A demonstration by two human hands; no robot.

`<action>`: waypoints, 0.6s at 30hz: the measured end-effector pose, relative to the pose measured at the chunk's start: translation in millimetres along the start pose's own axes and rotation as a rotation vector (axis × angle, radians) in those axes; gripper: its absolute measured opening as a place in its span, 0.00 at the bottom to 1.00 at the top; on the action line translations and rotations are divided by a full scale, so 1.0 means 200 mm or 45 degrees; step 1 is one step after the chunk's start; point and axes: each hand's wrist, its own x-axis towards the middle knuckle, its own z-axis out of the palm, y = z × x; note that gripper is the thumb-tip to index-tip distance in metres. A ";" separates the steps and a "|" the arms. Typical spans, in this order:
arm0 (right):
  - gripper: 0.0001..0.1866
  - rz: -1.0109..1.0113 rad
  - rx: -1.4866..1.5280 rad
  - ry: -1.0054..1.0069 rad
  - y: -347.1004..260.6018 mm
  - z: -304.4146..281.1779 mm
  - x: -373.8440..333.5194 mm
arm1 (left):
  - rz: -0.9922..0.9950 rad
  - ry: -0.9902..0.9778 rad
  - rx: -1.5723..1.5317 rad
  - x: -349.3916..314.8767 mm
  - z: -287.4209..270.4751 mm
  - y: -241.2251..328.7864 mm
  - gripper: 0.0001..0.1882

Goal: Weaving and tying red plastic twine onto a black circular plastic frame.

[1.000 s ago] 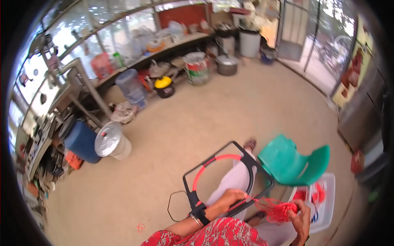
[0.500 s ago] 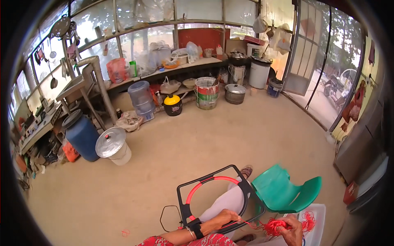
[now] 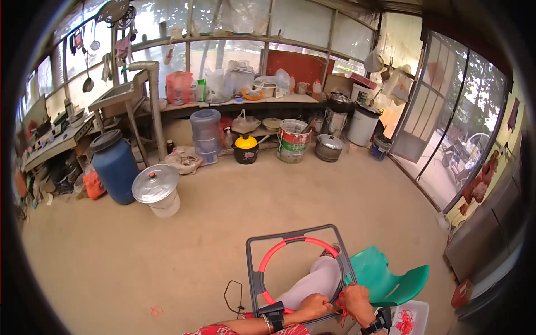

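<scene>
A black square frame [image 3: 250, 273] with a round ring inside rests over my lap. Stretches of the ring are wrapped in red cord [image 3: 273, 251], and the rest is black. My left hand [image 3: 314, 306] is closed at the ring's near side, its fingertips pinched by the cord. Just right of it, my right hand [image 3: 358, 302] is closed at the frame's lower right, with loops of red cord [image 3: 341, 316] hanging below its fingers. The exact grip of the fingertips is too small to make out.
A green plastic chair [image 3: 374, 274] stands right of the frame, and a white bin [image 3: 422, 314] holding red cord sits below it. A bent black wire [image 3: 228, 290] juts out at left. A lidded white bucket [image 3: 165, 205] and blue barrel [image 3: 115, 173] stand far left.
My right hand has moved left, from over the white bin to the ring beside my left hand, bringing red cord along. The frame sits more upright, and the head view has shifted.
</scene>
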 end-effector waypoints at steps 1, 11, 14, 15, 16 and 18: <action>0.06 -0.009 -0.012 0.003 0.00 0.01 0.01 | 0.006 0.035 0.059 -0.01 -0.02 0.02 0.15; 0.21 0.452 1.790 -0.194 -0.05 0.09 0.16 | -0.135 0.122 0.045 -0.06 -0.13 0.02 0.15; 0.22 0.489 1.557 -0.256 0.01 0.18 0.17 | -0.132 0.088 -0.064 -0.03 -0.09 -0.06 0.16; 0.22 0.508 1.483 -0.281 0.01 0.18 0.16 | -0.137 0.073 -0.065 -0.02 -0.08 -0.06 0.16; 0.23 0.530 1.412 -0.303 0.01 0.19 0.15 | -0.141 0.033 -0.046 -0.01 -0.08 -0.06 0.15; 0.23 0.314 1.089 -0.113 -0.04 0.07 0.14 | -0.163 0.010 -0.035 0.01 -0.08 -0.07 0.14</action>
